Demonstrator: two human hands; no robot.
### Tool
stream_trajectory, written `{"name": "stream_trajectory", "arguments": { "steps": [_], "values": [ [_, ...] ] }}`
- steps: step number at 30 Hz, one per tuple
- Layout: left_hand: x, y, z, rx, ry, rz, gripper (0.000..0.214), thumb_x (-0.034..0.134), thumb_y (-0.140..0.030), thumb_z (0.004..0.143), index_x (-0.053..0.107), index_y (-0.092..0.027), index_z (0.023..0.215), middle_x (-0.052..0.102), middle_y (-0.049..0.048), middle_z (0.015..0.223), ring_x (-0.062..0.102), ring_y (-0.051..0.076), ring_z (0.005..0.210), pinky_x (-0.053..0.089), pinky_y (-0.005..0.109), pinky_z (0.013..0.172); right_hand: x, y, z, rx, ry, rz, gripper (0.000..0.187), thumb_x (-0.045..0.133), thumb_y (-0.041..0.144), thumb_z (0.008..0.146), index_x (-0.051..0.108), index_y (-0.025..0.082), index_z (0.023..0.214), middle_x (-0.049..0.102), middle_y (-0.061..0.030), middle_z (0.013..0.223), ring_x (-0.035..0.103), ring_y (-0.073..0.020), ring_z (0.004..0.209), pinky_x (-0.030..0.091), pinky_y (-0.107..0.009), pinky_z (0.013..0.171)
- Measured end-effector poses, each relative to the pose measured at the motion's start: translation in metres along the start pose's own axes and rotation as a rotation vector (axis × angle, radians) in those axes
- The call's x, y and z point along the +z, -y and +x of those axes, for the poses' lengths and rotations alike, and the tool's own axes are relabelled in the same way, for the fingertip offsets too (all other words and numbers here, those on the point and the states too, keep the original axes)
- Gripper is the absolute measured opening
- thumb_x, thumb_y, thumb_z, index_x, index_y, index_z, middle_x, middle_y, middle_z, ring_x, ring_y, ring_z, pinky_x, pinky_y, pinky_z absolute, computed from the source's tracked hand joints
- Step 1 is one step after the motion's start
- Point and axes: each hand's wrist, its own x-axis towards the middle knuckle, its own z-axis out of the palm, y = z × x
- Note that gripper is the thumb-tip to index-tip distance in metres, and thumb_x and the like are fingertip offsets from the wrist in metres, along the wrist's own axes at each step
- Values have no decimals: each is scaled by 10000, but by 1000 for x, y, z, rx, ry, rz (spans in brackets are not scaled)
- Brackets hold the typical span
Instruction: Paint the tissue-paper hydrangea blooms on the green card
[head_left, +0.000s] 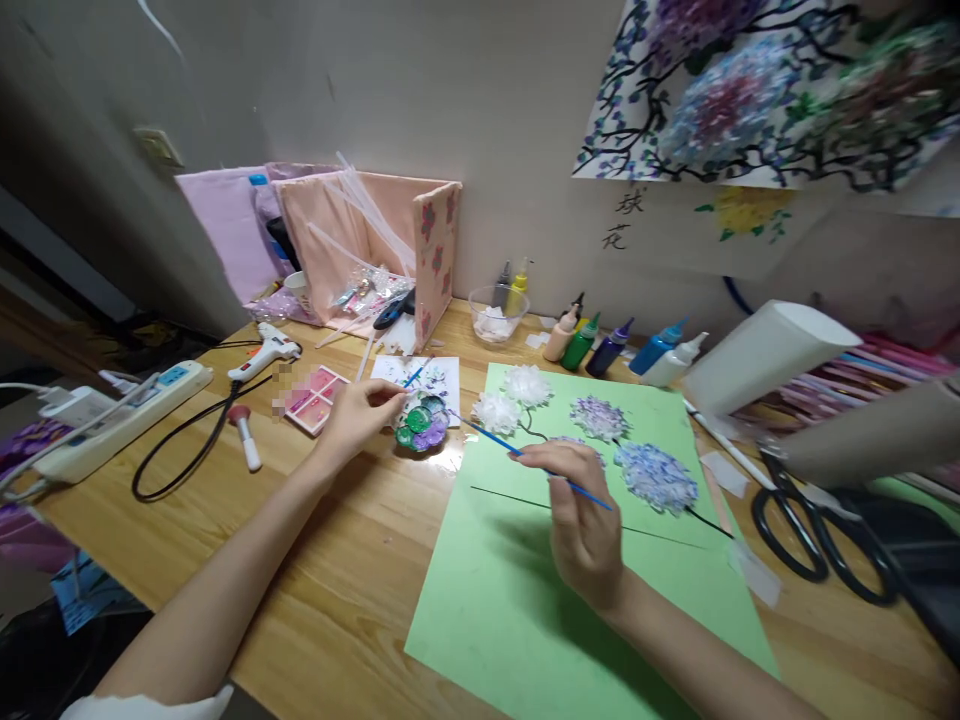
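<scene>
A thin blue paintbrush [491, 437] is pinched in my right hand [581, 520], which hovers over a green sheet [480, 590]. The bristle end points left, close to a round paint palette [421, 422] with green and purple wells. My left hand [364, 412] has its fingertips closed on the palette's left rim. Behind the palette, a second blue stick [412, 378] crosses a paint-spotted white paper [450, 372]. On the green sheet are white ruffled flowers [526, 385], a purple-tinged flower [598, 416] and a larger blue-violet flower [656, 477] with dark stems. Another flower is partly hidden behind my right hand.
Several paint bottles [581, 340] line the wall beside a clear bowl [498, 318]. Black-handled scissors [817, 540] and white rolls [772, 350] are at right. A glue gun [266, 350], power strip [124, 425], pink palette box [315, 400] and brush [244, 437] lie left.
</scene>
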Motion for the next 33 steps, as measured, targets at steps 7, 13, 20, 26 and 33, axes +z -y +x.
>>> {"name": "stream_trajectory", "arguments": {
  "steps": [7, 13, 20, 26, 33],
  "values": [
    [30, -22, -22, -320, 223, -314, 352, 787, -389, 527, 726, -124, 751, 714, 44, 684, 626, 160, 586, 517, 251, 575, -93, -36, -30, -62, -357, -46, 232, 382, 211, 922, 601, 218, 847, 621, -25, 728, 588, -191, 747, 446, -369, 708],
    [62, -26, -42, -431, 401, -419, 345, 826, -376, 516, 718, -137, 741, 730, 52, 773, 660, 167, 656, 561, 276, 677, -109, -49, -71, 46, -358, 104, 244, 342, 192, 933, 577, 212, 867, 612, -29, 760, 598, -190, 750, 458, -368, 675],
    [64, -20, -42, -419, 440, -411, 326, 802, -389, 598, 717, -160, 814, 732, 41, 853, 662, 143, 700, 555, 227, 687, -108, -42, -70, 88, -223, 4, 230, 362, 181, 926, 586, 226, 898, 622, -36, 801, 607, -183, 798, 478, -353, 710],
    [65, -19, -41, -412, 455, -398, 334, 802, -385, 606, 717, -161, 838, 730, 36, 868, 659, 130, 693, 549, 203, 668, -108, -43, -70, 125, -169, -48, 223, 372, 192, 923, 592, 228, 913, 639, -46, 828, 616, -194, 821, 491, -368, 728],
    [65, -20, -40, -403, 450, -347, 378, 796, -403, 601, 710, -148, 865, 730, 51, 883, 668, 151, 705, 556, 226, 674, -109, -43, -70, 109, -200, -70, 226, 367, 185, 922, 589, 220, 899, 627, -43, 813, 607, -190, 812, 493, -366, 723]
  ]
}}
